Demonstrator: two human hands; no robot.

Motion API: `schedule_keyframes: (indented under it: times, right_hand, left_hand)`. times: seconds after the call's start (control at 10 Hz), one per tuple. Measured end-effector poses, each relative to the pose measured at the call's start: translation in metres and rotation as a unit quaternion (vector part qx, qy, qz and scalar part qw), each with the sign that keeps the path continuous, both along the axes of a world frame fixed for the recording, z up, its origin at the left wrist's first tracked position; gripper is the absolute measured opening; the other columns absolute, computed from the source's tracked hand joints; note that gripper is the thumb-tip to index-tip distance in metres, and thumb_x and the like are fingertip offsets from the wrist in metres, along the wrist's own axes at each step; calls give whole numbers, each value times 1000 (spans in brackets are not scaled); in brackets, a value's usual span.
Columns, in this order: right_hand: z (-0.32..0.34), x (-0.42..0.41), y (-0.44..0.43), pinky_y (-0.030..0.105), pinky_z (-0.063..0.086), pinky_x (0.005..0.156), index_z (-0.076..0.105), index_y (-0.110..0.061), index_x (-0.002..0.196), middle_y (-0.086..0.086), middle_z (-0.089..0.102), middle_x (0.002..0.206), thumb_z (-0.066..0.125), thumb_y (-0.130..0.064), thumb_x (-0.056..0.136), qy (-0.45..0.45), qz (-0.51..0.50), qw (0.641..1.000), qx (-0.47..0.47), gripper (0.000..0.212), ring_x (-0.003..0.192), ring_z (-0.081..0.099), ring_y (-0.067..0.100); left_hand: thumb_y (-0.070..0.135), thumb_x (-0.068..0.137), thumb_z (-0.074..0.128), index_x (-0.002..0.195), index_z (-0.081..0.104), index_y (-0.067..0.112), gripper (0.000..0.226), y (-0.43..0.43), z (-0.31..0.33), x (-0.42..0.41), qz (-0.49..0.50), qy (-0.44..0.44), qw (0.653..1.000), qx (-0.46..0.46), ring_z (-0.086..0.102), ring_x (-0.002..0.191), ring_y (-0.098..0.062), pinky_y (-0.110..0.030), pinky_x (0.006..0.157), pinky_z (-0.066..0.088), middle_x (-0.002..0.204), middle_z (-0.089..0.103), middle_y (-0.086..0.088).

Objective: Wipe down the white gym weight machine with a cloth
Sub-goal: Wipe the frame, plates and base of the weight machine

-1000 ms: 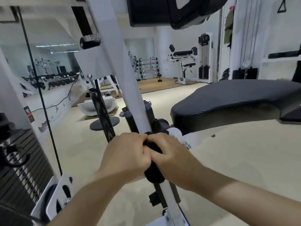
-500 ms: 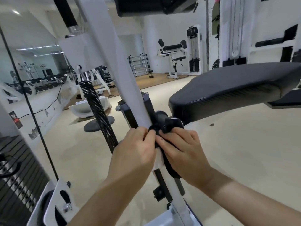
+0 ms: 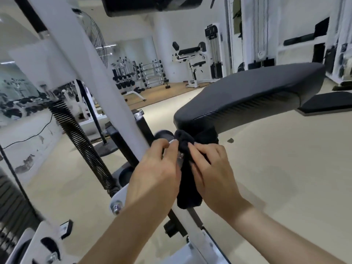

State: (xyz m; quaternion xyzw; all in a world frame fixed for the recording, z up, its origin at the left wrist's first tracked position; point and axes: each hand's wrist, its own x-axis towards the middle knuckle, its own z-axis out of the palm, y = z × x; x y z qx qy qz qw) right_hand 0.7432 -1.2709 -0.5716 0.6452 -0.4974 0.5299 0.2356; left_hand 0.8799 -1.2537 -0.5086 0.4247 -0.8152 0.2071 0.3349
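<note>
The white weight machine's slanted frame bar [image 3: 91,71] runs from the upper left down to the middle. A black cloth [image 3: 187,183] is wrapped around the bar's lower part, just under the black seat pad [image 3: 253,96]. My left hand [image 3: 156,174] grips the cloth and bar from the left side. My right hand [image 3: 211,172] presses the cloth from the right, fingertips pinching its top fold. The two hands nearly touch. The bar under the cloth is hidden.
A black coil spring [image 3: 82,141] slants down left of my hands. A weight stack [image 3: 13,210] sits at the far left with a black cable. Another black pad [image 3: 148,4] hangs overhead. Dumbbell racks [image 3: 150,73] and other machines [image 3: 196,61] stand across the beige floor.
Both hands and the cloth have slid up the bar toward the underside of the seat pad. My view has shifted closer and to the left.
</note>
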Motion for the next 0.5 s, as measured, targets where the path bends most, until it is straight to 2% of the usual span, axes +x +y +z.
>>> schedule_keyframes:
  times: [0.1,0.2,0.3,0.4,0.5]
  right_hand:
    - [-2,-2,4,30,51,81,67,0,112,12,65,98,50,-17,91,17,-20,1000,-16,32,92,48,22]
    - [1,-4,9,26,46,66,70,-2,102,10,62,88,63,-10,86,53,-28,998,6,19,82,51,24]
    - [-26,1,34,23,39,50,70,-11,93,5,60,88,67,-13,82,58,22,987,149,12,76,61,25]
    - [-37,4,38,29,49,51,71,-13,97,1,60,87,56,-26,90,-64,72,986,138,21,73,60,19]
    - [-19,7,18,20,30,69,62,-18,98,-8,48,88,31,-40,102,-75,33,980,180,38,78,42,8]
  left_hand:
    - [6,83,67,111,65,-3,29,0,-7,0,24,-43,999,-16,60,85,-34,-38,56,54,111,59,-22]
    - [4,82,67,111,66,0,29,2,-6,-2,24,-38,999,-11,56,85,-32,-38,56,53,104,58,-17]
    - [5,80,69,112,66,5,32,7,-6,-2,12,-22,999,22,58,73,-28,-36,50,53,96,58,-12]
    - [9,82,68,117,65,9,36,10,-6,2,11,-48,998,28,59,73,-24,-35,50,54,94,60,-9]
    - [13,84,66,122,63,9,38,8,-8,3,17,-56,998,25,59,76,-23,-35,51,55,96,60,-9]
